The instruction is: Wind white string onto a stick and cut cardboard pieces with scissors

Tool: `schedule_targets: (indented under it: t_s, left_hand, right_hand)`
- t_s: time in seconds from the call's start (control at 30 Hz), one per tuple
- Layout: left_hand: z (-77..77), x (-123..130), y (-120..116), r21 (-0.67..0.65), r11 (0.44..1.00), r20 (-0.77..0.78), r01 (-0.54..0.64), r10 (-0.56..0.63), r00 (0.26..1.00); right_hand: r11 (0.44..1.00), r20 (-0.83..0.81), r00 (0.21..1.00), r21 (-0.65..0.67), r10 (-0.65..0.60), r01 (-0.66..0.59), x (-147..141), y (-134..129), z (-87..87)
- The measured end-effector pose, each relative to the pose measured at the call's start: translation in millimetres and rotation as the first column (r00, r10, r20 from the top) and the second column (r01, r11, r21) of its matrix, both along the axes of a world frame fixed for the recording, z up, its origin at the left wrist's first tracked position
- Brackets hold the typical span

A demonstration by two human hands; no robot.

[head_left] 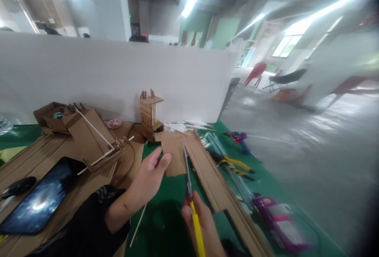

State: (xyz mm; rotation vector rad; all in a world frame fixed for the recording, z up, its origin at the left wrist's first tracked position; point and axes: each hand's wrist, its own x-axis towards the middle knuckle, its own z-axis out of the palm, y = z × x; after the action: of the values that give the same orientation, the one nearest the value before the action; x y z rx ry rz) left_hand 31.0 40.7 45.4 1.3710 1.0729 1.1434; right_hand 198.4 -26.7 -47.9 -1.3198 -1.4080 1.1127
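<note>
My left hand [151,174] reaches in from the left with its fingers curled. Its thumb lies over the left edge of a small flat piece of cardboard [175,154], which it appears to pinch; the other fingers are partly hidden. In my right hand [204,225], low in the middle, is a pair of scissors [196,224] with yellow handles. Their narrow metal blades look closed and point up and away, the tip in front of the cardboard piece's right side. A long cardboard strip [211,172] lies just right of the blades.
Left are a cardboard model [89,130] and a phone [41,197]. A small cardboard tower [149,113] stands by the white partition [118,67]. Right lie yellow-black pliers [237,164], clear glue sticks [226,162], a glue gun [241,140] and a purple device [280,221]. A thin stick [138,225] rests on the green table.
</note>
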Motion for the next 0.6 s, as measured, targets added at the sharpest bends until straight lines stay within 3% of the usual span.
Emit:
schedule_targets:
  t_s: [0.23,0.5,0.6]
  left_hand:
    - [5.9,2,-3,0.051,0.999,0.003,0.003,-0.003,1.000]
    - [1.5,7,-10,0.072,0.997,-0.042,-0.012,0.015,0.999]
    - [2.8,9,-12,0.081,0.997,-0.061,-0.020,0.025,0.998]
  right_hand:
    - [0.999,0.062,0.998,0.051,0.010,-0.013,0,-2,4.3]
    - [0.990,0.051,0.998,0.133,0.041,-0.047,3,-7,16.4]
    - [0.989,0.065,0.998,0.148,-0.012,0.002,0,-8,15.1]
